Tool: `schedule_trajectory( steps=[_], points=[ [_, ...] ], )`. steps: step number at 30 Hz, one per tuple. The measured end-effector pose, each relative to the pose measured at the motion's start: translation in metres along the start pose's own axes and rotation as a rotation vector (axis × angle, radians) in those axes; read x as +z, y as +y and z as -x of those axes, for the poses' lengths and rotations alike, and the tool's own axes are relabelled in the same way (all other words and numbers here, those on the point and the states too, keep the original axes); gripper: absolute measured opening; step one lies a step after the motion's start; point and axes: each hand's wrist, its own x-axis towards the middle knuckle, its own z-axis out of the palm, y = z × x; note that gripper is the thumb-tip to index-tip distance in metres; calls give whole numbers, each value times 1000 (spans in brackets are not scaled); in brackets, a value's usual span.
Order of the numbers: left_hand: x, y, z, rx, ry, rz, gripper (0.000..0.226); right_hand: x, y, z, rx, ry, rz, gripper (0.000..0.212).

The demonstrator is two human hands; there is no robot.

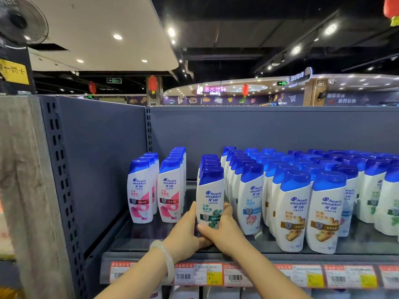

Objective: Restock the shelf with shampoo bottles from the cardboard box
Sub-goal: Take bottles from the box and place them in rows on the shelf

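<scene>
A white shampoo bottle [209, 197] with a blue cap and green label stands at the front of a short row on the grey shelf [151, 238]. My left hand [186, 228], with a pale bangle on its wrist, grips the bottle's lower left side. On its lower right side, my right hand [224, 225] clasps the same bottle. Two rows of pink-label bottles [140, 190] stand to the left. Blue-label bottles [250, 197] and ginger-label bottles [291, 212] fill the right side. The cardboard box is out of view.
The shelf's front edge carries red and yellow price tags [198, 274]. A slotted grey upright [60, 169] and a wooden post [21, 180] stand at the left. More green-label bottles [371, 195] are at the far right. Bottles on a lower shelf [183, 293] show below.
</scene>
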Motion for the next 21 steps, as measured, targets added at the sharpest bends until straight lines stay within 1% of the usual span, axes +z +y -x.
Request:
schedule_trajectory(
  steps=[6,14,18,21],
  points=[
    [0,1,0,0,-7,-13,75,1,-1,-2,18,-14,-11,81],
    [1,-1,-4,-50,-20,-15,76,0,-4,-2,33,-21,-26,83],
    [-3,4,-4,-42,-8,-39,76,-4,-11,3,46,-3,-13,83],
    [-7,11,8,0,28,-67,70,-7,-17,21,37,47,-47,82]
  ],
)
